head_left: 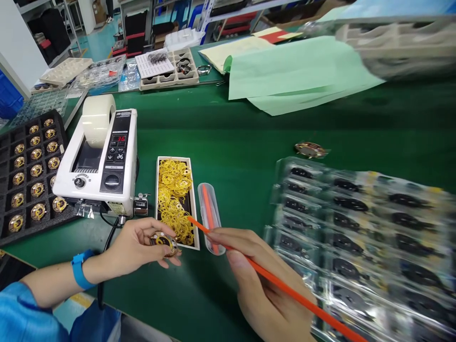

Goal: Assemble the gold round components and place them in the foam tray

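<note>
My left hand (137, 246) is closed round a small round gold-coloured part (164, 241) and holds it just in front of a narrow white box (157, 199) filled with several yellow rings (173, 199). My right hand (265, 285) pinches a long thin orange stick (285, 289). The stick's tip points at the rings near the box's near end. A clear plastic case (210, 209) with another orange stick inside lies right of the box.
A white tape dispenser (101, 159) stands left of the box, beside a black tray (7, 142) of gold parts. Clear blister trays (359, 237) with dark parts lie at right. One loose round part (309, 150) rests on the green mat. Green paper sheets (295, 71) lie further back.
</note>
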`<state>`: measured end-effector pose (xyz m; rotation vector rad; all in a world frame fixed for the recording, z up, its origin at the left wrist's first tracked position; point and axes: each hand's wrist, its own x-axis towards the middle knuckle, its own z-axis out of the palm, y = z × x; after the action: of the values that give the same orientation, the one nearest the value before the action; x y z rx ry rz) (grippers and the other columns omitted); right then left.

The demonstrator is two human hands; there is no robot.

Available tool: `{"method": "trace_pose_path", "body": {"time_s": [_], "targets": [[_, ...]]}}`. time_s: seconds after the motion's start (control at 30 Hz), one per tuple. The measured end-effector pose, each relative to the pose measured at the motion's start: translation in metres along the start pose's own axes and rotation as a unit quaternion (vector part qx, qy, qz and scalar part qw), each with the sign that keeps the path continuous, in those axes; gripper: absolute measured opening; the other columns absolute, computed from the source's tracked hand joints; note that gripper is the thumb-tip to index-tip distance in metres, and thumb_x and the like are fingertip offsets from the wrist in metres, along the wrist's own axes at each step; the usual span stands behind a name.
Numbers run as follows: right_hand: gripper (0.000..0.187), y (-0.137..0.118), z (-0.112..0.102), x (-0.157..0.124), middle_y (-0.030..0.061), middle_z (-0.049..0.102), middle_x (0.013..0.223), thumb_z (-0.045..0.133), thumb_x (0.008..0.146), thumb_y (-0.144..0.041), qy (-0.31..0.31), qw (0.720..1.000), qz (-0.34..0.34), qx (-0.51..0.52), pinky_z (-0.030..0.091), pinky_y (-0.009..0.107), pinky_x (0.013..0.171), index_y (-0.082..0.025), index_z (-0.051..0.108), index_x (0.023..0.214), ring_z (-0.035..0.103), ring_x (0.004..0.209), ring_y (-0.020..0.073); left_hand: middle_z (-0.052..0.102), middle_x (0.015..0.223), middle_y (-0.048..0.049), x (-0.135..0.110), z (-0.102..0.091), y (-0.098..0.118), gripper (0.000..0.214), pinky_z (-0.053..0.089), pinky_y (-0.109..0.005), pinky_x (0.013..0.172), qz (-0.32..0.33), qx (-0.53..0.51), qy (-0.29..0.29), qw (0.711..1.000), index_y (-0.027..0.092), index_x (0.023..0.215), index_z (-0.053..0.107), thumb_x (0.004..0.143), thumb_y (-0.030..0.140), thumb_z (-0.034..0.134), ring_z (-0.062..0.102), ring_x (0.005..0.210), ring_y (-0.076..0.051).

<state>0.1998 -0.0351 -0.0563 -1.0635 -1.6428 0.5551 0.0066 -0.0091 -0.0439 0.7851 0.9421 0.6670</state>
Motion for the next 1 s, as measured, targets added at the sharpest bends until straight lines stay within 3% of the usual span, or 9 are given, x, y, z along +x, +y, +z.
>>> {"method": "trace_pose_path", "body": {"time_s": [0.17, 0.33, 0.5, 0.63, 0.8, 1.0], "targets": [[0.025, 0.002, 0.0, -0.002, 0.006, 0.062, 0.089, 0.041, 0.097, -0.014, -0.016, 1.0, -0.004, -0.012, 0.051, 0.03, 0.065, -0.024, 0.063, 0.103, 0.063, 0.08, 0.0187, 0.065, 0.067, -0.0007, -0.001, 0.0, 0.001, 0.031, 0.047, -0.017, 0.044, 0.009, 0.047, -0.002, 0.999, 0.014, 0.079, 0.058, 0.067, 0.032, 0.08, 0.067, 0.055, -0.012], [0.023, -0.001, 0.0, -0.005, 0.0071, 0.061, 0.087, 0.038, 0.098, -0.016, -0.033, 0.998, -0.029, -0.045, 0.053, 0.03, 0.066, -0.021, 0.06, 0.092, 0.064, 0.082, 0.0194, 0.065, 0.067, -0.0011, -0.001, -0.001, -0.001, 0.03, 0.045, -0.018, 0.04, 0.014, 0.051, 0.023, 0.998, 0.015, 0.079, 0.056, 0.07, 0.035, 0.077, 0.067, 0.054, -0.014], [0.016, -0.007, 0.012, -0.004, -0.0011, 0.057, 0.066, 0.042, 0.097, -0.012, -0.067, 0.995, -0.048, -0.056, 0.042, 0.02, 0.042, -0.02, 0.055, 0.095, 0.051, 0.047, 0.0096, 0.065, 0.076, 0.0003, -0.002, 0.004, -0.002, 0.03, 0.056, -0.023, 0.063, 0.027, 0.016, 0.028, 0.999, 0.016, 0.094, 0.058, 0.072, 0.026, 0.075, 0.07, 0.072, -0.015], [0.009, -0.007, 0.025, -0.004, -0.0014, 0.059, 0.066, 0.054, 0.092, -0.01, -0.043, 0.995, -0.039, -0.086, 0.044, 0.019, 0.045, -0.019, 0.058, 0.09, 0.055, 0.049, 0.009, 0.066, 0.091, -0.0003, -0.007, 0.007, -0.006, 0.039, 0.054, -0.026, 0.083, 0.053, 0.045, 0.008, 0.998, 0.02, 0.108, 0.056, 0.073, 0.01, 0.069, 0.068, 0.084, -0.013], [0.011, -0.003, 0.03, -0.005, 0.0002, 0.066, 0.072, 0.057, 0.089, -0.009, -0.025, 0.996, 0.003, -0.09, 0.052, 0.02, 0.053, -0.02, 0.06, 0.088, 0.065, 0.06, 0.0119, 0.065, 0.119, -0.0089, -0.014, 0.007, -0.01, 0.045, 0.048, -0.035, 0.101, 0.07, 0.118, -0.038, 0.99, 0.022, 0.127, 0.047, 0.084, 0.012, 0.055, 0.065, 0.108, -0.02], [0.013, -0.005, 0.029, -0.003, -0.0005, 0.067, 0.071, 0.054, 0.088, -0.009, -0.026, 0.995, 0.017, -0.097, 0.051, 0.02, 0.051, -0.02, 0.06, 0.085, 0.065, 0.057, 0.0116, 0.061, 0.13, -0.0149, -0.023, 0.009, -0.001, 0.054, 0.049, -0.036, 0.097, 0.097, 0.265, -0.052, 0.958, 0.019, 0.142, 0.037, 0.089, 0.011, 0.045, 0.063, 0.114, -0.024]]}}
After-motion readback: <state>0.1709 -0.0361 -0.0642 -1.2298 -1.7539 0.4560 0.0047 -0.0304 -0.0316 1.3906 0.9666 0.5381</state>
